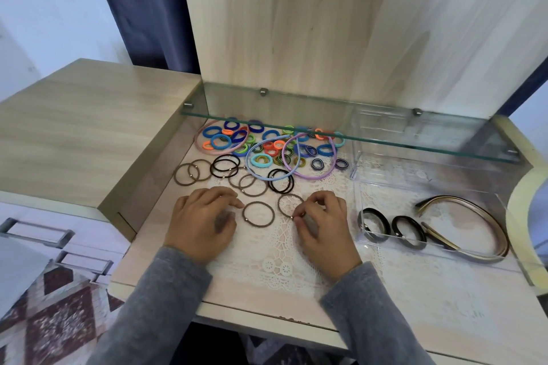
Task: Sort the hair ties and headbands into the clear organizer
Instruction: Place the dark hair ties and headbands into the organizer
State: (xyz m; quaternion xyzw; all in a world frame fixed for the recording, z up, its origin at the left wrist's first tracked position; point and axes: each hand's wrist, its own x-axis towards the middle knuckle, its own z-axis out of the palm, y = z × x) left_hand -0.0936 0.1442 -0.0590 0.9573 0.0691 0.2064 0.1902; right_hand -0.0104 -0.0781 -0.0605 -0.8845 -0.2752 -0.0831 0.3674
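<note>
On the near part of the pale wooden surface (pixel 444 320), a white lace mat (pixel 278 264) lies under both hands. The left hand (pixel 204 222) rests on it with fingers loosely curled, the tips just left of a thin brown hair tie with a metal bead (pixel 258 214). The right hand (pixel 321 225) pinches a second thin brown hair tie (pixel 290 205) at its near rim between thumb and forefinger; the other fingers are curled.

Toward the right edge stands the clear plastic organizer (pixel 385 181). Two thick black hair ties (pixel 374 224) lie in its near-left corner, with slim bronze-coloured headbands (pixel 474 216) just right of them.

Beyond the hands, more thin brown ties (pixel 189 173) and thin black ties (pixel 225 166) lie scattered flat. Farther still, near the back edge, is a heap of small bright fabric hair ties (pixel 267 142) in blue, orange, green and teal, with a pink headband (pixel 207 127), a light blue headband (pixel 252 169) and a purple headband (pixel 308 176) looped among them. A glass shelf (pixel 385 139) overhangs the heap.
</note>
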